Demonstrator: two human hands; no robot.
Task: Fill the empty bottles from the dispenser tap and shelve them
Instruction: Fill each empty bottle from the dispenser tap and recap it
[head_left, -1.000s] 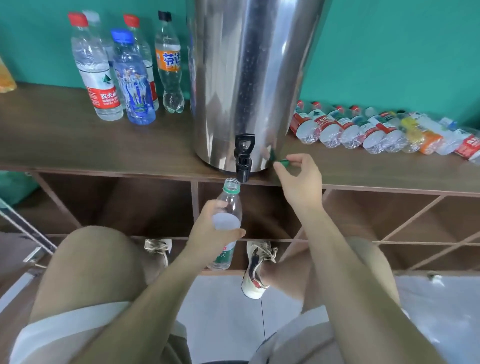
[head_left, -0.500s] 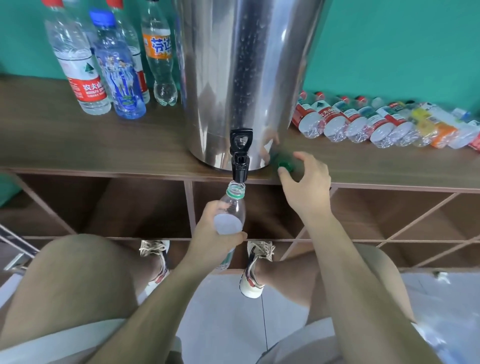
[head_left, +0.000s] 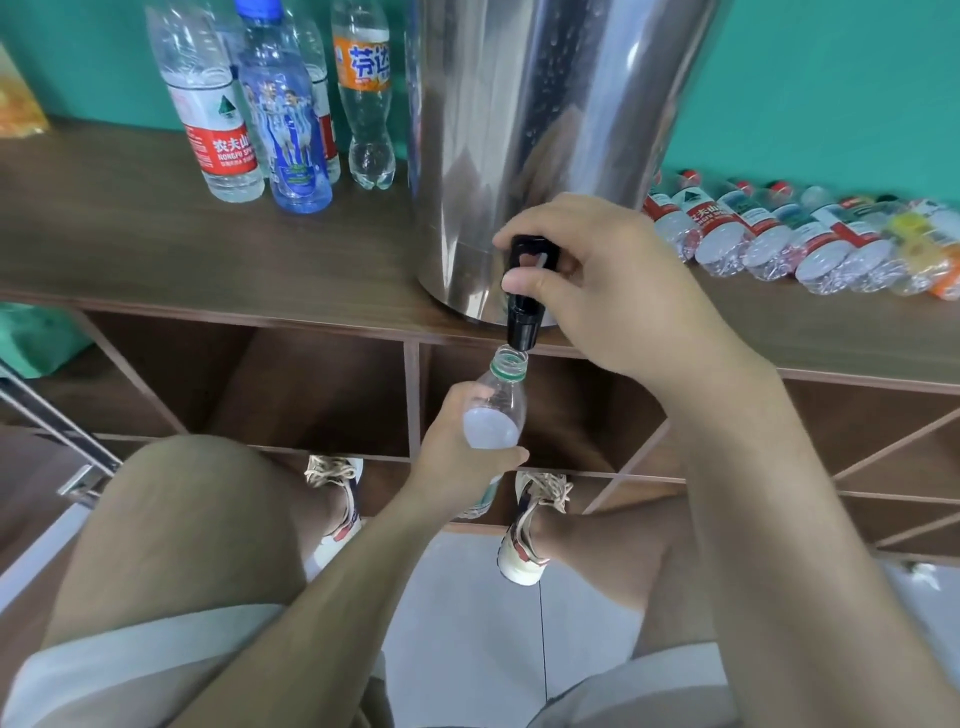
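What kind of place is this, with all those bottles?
Probably a bottle-filling corner: a steel dispenser stands on a wooden shelf unit, its black tap over a held bottle, and plastic bottles lie in a row beside it.

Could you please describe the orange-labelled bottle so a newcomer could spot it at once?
Find the steel dispenser on the wooden shelf. Immediately left of it stands the orange-labelled bottle. Beside it, the blue bottle and red-labelled bottle carry no orange.
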